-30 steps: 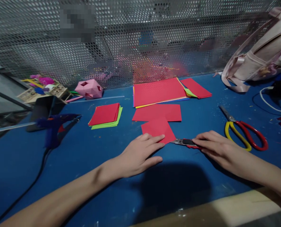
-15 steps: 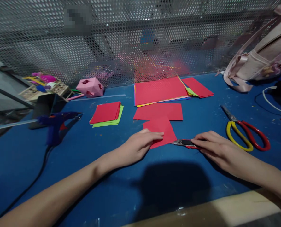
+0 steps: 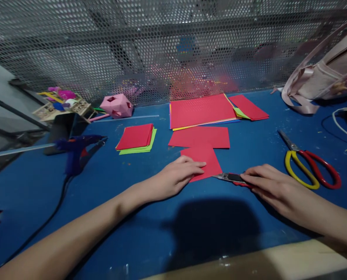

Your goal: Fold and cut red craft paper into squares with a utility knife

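My left hand [image 3: 177, 175] lies on a small red paper piece [image 3: 210, 159], its fingers stretched out flat and holding the sheet down on the blue table. In my right hand [image 3: 274, 186] is a utility knife [image 3: 233, 178] with a black and red handle, the fingers closed round it. The knife's blade is at the lower right corner of the red piece; whether it touches the paper I cannot tell. Just behind, a wider red paper strip [image 3: 201, 137] is partly overlapped by that piece.
Behind the strip lies a stack of large coloured sheets [image 3: 201, 111], beside more red sheets [image 3: 251, 107]. At left are red and green squares [image 3: 135, 136], a glue gun [image 3: 76, 146] and a pink paper polyhedron [image 3: 117, 105]. Scissors [image 3: 310, 163] and a bag [image 3: 333, 77] are at right.
The view has turned slightly left, so the things on the table appear further right. My left fingers look a little more spread on the paper; the knife stays by the same corner.
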`<action>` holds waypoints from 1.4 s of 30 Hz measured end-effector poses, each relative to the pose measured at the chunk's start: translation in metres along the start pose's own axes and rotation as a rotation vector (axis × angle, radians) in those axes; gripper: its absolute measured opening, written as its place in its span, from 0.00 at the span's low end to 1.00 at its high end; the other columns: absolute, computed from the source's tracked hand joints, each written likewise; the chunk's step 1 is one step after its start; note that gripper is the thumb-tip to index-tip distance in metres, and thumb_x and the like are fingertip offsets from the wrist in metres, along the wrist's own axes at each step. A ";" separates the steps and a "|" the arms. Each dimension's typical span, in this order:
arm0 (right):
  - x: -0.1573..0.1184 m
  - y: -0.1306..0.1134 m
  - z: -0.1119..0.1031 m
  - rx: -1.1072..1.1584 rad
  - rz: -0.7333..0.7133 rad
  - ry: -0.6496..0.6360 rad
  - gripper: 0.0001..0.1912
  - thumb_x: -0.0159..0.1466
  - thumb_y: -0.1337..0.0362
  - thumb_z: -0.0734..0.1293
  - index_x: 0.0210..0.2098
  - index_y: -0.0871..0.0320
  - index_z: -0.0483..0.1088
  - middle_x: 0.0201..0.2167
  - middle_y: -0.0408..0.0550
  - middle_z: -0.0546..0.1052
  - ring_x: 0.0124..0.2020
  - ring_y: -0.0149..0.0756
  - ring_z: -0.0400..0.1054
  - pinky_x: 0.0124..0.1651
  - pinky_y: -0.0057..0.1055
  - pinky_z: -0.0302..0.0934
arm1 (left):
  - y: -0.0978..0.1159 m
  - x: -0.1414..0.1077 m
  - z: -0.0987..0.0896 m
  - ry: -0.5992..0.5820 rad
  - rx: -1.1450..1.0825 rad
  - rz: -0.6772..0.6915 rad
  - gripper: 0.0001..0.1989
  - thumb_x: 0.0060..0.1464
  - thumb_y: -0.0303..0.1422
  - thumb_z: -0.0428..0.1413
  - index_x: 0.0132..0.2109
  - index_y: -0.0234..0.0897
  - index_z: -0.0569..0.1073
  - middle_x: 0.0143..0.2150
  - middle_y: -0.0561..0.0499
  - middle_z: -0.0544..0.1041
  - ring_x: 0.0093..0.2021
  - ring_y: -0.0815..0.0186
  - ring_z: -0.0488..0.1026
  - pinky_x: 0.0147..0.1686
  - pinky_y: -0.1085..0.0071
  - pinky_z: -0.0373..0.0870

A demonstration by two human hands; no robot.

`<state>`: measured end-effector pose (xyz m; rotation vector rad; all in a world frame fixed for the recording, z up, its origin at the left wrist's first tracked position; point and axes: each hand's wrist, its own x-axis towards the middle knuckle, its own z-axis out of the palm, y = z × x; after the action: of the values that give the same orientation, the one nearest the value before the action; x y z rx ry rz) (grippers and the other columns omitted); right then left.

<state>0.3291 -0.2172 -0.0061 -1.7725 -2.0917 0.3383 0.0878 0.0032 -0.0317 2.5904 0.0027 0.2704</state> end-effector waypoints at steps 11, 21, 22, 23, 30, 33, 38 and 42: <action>-0.001 -0.002 0.003 -0.019 -0.022 0.001 0.19 0.71 0.66 0.56 0.57 0.54 0.68 0.48 0.53 0.73 0.48 0.37 0.68 0.47 0.32 0.67 | -0.007 0.000 -0.003 -0.028 0.023 0.021 0.14 0.67 0.29 0.45 0.54 0.37 0.71 0.61 0.45 0.71 0.60 0.62 0.65 0.59 0.58 0.65; -0.002 -0.012 0.006 -0.010 -0.028 0.038 0.20 0.70 0.67 0.57 0.59 0.53 0.68 0.48 0.52 0.75 0.47 0.37 0.69 0.46 0.31 0.69 | -0.007 0.000 -0.001 -0.005 0.017 0.023 0.14 0.67 0.30 0.45 0.53 0.37 0.72 0.60 0.44 0.72 0.59 0.62 0.66 0.58 0.59 0.66; -0.002 -0.012 0.007 -0.010 -0.025 0.042 0.20 0.70 0.67 0.58 0.59 0.53 0.68 0.48 0.53 0.75 0.46 0.37 0.69 0.45 0.31 0.69 | -0.007 0.000 -0.001 -0.002 0.015 0.024 0.14 0.67 0.30 0.45 0.53 0.37 0.72 0.60 0.44 0.72 0.59 0.62 0.66 0.58 0.60 0.66; -0.001 -0.013 0.007 -0.010 -0.023 0.046 0.20 0.70 0.67 0.58 0.59 0.52 0.68 0.48 0.53 0.75 0.46 0.37 0.69 0.45 0.32 0.69 | -0.007 0.000 -0.001 -0.001 0.014 0.024 0.14 0.67 0.30 0.45 0.53 0.37 0.72 0.60 0.44 0.72 0.59 0.62 0.67 0.58 0.60 0.66; 0.001 -0.015 0.008 -0.018 -0.049 0.062 0.21 0.69 0.68 0.58 0.60 0.52 0.67 0.48 0.52 0.75 0.46 0.37 0.69 0.45 0.31 0.69 | -0.006 0.001 -0.001 -0.006 -0.012 -0.002 0.12 0.66 0.29 0.46 0.51 0.37 0.72 0.61 0.43 0.71 0.59 0.62 0.67 0.58 0.58 0.65; 0.002 -0.016 0.008 -0.013 -0.049 0.059 0.21 0.70 0.67 0.58 0.60 0.53 0.68 0.47 0.53 0.75 0.45 0.37 0.70 0.44 0.31 0.69 | -0.006 0.000 -0.001 -0.001 -0.026 -0.023 0.11 0.66 0.29 0.47 0.48 0.37 0.72 0.60 0.42 0.71 0.59 0.61 0.68 0.58 0.58 0.65; 0.002 -0.018 0.008 -0.003 -0.040 0.049 0.20 0.70 0.67 0.58 0.59 0.53 0.68 0.48 0.53 0.75 0.46 0.38 0.70 0.45 0.32 0.69 | -0.011 -0.002 -0.004 -0.031 -0.066 -0.008 0.13 0.67 0.28 0.45 0.51 0.38 0.72 0.62 0.43 0.70 0.61 0.63 0.66 0.59 0.58 0.64; 0.002 -0.018 0.009 0.015 -0.022 0.020 0.19 0.70 0.66 0.57 0.57 0.55 0.70 0.47 0.55 0.75 0.47 0.39 0.69 0.45 0.34 0.70 | -0.013 -0.002 -0.006 -0.048 -0.067 0.009 0.14 0.67 0.27 0.45 0.52 0.38 0.72 0.62 0.43 0.70 0.62 0.63 0.66 0.60 0.58 0.64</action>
<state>0.3088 -0.2176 -0.0066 -1.7361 -2.0871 0.3282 0.0850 0.0174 -0.0337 2.5298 -0.0352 0.2083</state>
